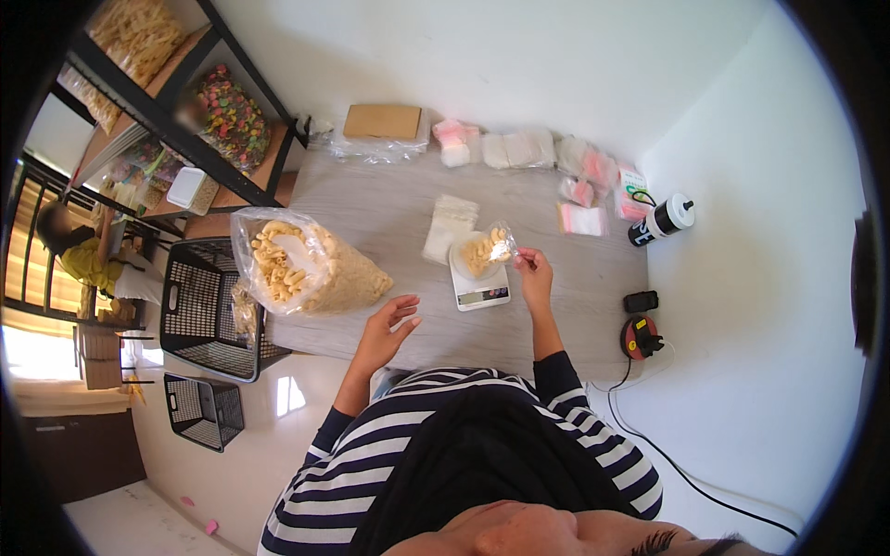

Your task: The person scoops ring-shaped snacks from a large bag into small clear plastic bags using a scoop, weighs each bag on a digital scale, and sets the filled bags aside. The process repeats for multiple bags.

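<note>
A small clear bag of curled, pale yellow snack pieces (486, 249) rests on a white digital kitchen scale (482, 294). My right hand (534, 272) pinches the edge of that bag at its right side. My left hand (390, 329) hovers over the near part of the table, fingers apart, with nothing in it. To its left lies a large open plastic bag (345, 276) filled with the same kind of pieces, its mouth facing left. Just behind the scale is a stack of flat clear bags (451, 225).
A black plastic basket (188, 313) stands at the table's left end, a smaller one (197, 404) on the floor. Along the back lie a brown box (382, 121) and packs of bags (517, 148). A bottle (661, 221) stands right. Another person (91, 263) is far left.
</note>
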The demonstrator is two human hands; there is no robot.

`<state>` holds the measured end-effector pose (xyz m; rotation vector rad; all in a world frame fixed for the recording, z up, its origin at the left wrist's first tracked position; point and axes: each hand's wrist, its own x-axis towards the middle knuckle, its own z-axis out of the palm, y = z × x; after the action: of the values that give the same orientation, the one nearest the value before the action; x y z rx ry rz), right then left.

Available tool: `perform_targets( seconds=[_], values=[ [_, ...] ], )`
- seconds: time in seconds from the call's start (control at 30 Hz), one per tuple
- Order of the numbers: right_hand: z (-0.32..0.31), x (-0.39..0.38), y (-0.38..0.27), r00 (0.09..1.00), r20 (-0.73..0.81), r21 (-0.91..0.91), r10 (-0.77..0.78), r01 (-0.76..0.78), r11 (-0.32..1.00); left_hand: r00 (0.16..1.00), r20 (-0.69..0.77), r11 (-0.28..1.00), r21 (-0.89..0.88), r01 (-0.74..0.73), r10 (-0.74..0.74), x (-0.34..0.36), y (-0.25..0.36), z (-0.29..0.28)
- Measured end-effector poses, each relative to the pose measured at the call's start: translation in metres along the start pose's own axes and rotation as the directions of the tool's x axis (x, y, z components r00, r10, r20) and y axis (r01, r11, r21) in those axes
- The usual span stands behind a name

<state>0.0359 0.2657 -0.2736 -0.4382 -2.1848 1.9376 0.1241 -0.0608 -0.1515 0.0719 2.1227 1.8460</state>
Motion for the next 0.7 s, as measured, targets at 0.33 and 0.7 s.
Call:
perform_targets(
  seconds=[0.33,0.7],
  values=[
    [0.031,-0.085,-0.199,0.899,0.397,-0.163,-0.185,0.268,0.950,0.936,0.074,0.880,0.323,-0.349,0.344,-0.039,0.047,-0.040],
    [0.163,-0.179,-0.279,0.673,0.569,0.033,-0.472,0.554,0.832,0.933,-0.005,0.931,0.061,-0.359,0.360,-0.115,0.073,-0.155]
  ],
)
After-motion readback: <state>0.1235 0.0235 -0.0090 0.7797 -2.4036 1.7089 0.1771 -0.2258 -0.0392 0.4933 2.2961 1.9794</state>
